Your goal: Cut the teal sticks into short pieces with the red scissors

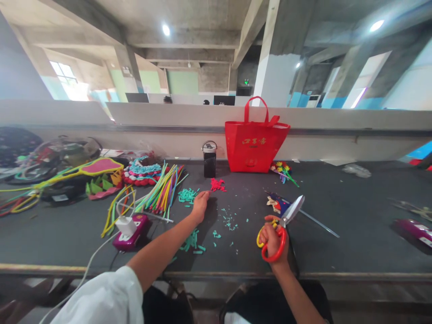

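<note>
On the dark table (pixel 337 198), red-and-yellow-handled steel scissors (pixel 285 220) are gripped in the fisted right hand (pixel 274 240), blades parted: the blue craft piece (pixel 280 205) just beyond could be nicked. Left hand (pixel 200 204), open & empty, is laid beside small red paper scraps (pixel 218 184); green paper scraps (pixel 192 240) nr the forearm may be swept off. Nothing is blocked by the red fabric tote bag (pixel 254 144) behind.

Red tote bag (pixel 254 146) standing at the back, black jar (pixel 209 160) beside it, purple power strip (pixel 131 231), bundle of coloured straws (pixel 162 189)

A right hand (pixel 274 240) grips red-and-yellow scissors (pixel 286 216), blades angled up and away from the grip; well left of it, the left hand (pixel 200 204) lies outstretched, fingertips just beside red scraps (pixel 218 184); green scraps (pixel 187 195) nearby.
</note>
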Demonstrator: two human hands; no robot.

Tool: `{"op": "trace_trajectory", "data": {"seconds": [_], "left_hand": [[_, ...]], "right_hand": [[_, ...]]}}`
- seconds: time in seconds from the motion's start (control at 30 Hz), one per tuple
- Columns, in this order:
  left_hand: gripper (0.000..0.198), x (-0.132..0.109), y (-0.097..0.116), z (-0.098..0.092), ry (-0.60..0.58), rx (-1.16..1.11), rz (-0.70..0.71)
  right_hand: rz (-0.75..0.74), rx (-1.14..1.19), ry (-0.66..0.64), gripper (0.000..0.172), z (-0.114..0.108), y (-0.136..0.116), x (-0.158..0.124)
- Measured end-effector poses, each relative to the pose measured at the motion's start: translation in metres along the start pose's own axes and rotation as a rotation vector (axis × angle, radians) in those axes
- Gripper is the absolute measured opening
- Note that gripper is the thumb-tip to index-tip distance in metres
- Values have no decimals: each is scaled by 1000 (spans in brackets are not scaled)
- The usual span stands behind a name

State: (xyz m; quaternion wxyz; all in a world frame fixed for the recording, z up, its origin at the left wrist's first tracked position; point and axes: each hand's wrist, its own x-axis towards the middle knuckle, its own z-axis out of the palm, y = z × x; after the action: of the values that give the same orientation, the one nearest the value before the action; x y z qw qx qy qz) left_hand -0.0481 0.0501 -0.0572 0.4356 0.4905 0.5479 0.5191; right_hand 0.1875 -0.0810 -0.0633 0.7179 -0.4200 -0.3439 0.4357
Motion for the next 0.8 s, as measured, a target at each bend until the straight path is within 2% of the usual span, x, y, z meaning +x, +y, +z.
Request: {"op": "trace_trajectory", "data": {"seconds": [0.17, 0.27, 0.33, 0.47, 0.57, 0.67, 0.8], "left_hand": [[31, -27, -7, 40, -150, -59, -28], [26, -30, -5, 49, -194, -56, -48], [33, -17, 2, 41, -148, -38, -49], [36, 24, 15, 11, 19, 19, -60], [36, 39, 16, 3, 43, 45, -61], [36, 32, 13, 16, -45, 48, -53], [36, 2, 10, 44, -258, 26, -31]], "right_hand": [[-4, -3, -14, 30, -1, 1, 1], [0, -1, -21, 30, -1, 1, 1], [2, 2, -20, 29, -1, 1, 1], [9, 5, -9, 27, -1, 2, 2], [11, 3, -3, 26, -1, 3, 3], [9, -3, -6, 27, -2, 3, 3], [-1, -3, -4, 29, -1, 3, 2]]}}
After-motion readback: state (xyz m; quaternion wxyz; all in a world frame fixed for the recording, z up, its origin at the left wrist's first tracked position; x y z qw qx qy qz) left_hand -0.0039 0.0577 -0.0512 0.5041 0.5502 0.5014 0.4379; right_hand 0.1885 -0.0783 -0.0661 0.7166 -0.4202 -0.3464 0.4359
